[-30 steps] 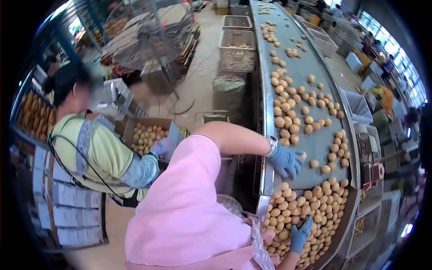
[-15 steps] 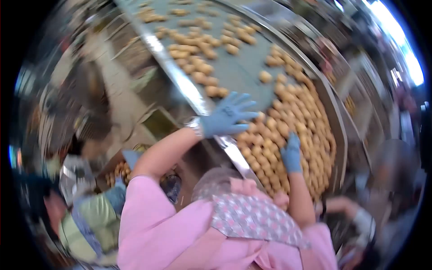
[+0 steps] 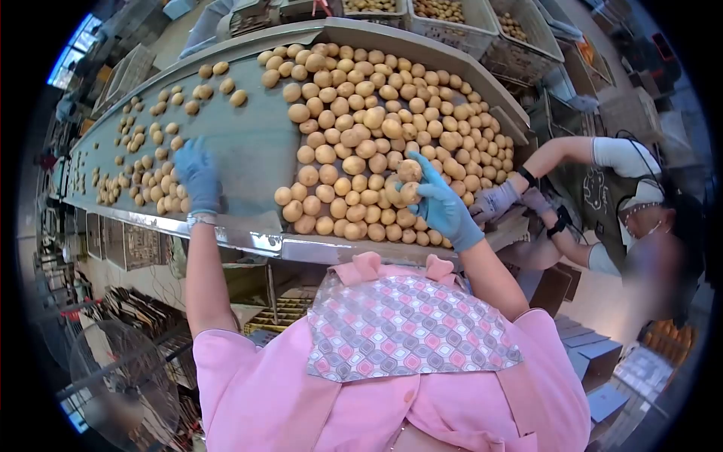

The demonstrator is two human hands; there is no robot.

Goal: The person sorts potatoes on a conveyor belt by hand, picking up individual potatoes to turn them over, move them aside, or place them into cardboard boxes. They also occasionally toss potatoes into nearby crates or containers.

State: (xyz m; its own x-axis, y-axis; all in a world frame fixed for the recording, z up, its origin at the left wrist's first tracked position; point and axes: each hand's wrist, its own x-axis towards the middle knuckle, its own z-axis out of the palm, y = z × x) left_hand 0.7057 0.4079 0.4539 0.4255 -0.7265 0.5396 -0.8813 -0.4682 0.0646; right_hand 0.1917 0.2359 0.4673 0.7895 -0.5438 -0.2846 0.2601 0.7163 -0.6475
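Round, tan potatoes point(image 3: 343, 120) lie packed across the right part of a green conveyor belt point(image 3: 252, 135), with looser groups on the left. My left hand point(image 3: 197, 177), in a blue glove, is over the belt with its fingers extended and slightly blurred. It is beside a cluster of potatoes point(image 3: 158, 184), and I see nothing held in it. My right hand point(image 3: 446, 203), also gloved in blue, has its thumb and fingers curled round two potatoes point(image 3: 409, 170) above the dense pile. Its palm is hidden.
A metal rail point(image 3: 256, 241) edges the belt's near side. To the right, a co-worker's gloved hand point(image 3: 495, 202) reaches to the belt's end. Crates point(image 3: 452, 34) of potatoes stand beyond the far edge. A round fan point(image 3: 124, 373) is at lower left.
The view has swung round, so the belt now runs across it. My left hand is now beside the left cluster. My right hand, earlier resting among the potatoes, now has two in its fingers.
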